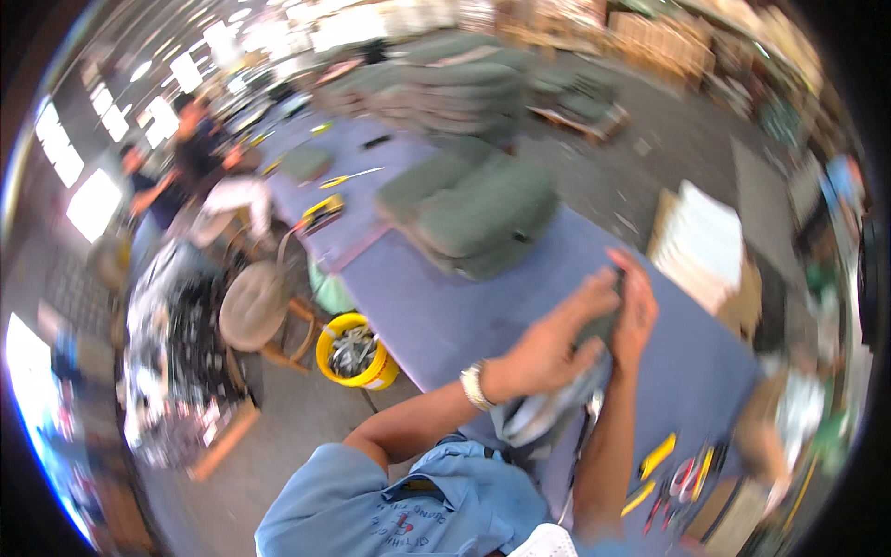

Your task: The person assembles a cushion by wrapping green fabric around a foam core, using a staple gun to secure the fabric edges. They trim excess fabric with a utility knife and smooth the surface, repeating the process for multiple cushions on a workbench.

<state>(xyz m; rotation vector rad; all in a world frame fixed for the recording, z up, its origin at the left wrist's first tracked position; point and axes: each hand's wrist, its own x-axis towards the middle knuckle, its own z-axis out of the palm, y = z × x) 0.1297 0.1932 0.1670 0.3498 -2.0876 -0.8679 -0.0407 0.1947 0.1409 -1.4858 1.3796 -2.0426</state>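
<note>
My left hand [561, 339], with a gold-coloured watch [473, 385] at its wrist, reaches across to my right hand [636, 311]. Between the two palms is a small dark green piece [601, 330], perhaps folded cloth; blur and fingers hide its exact kind. The left fingers and thumb press on it from one side, and the right hand wraps its other side. Below the hands, close to my body, lies a crumpled grey-blue sheet or bag [543, 415]. Farther off on the table rests a stack of dark green cushions [483, 213], apart from both hands.
The blue-covered table [445, 320] carries scissors [685, 478] and yellow-handled tools [657, 456] at right. A yellow bucket [382, 375] of metal pieces and a round stool [255, 306] stand left. More cushions [464, 93] are piled behind. Two people [200, 139] sit at far left.
</note>
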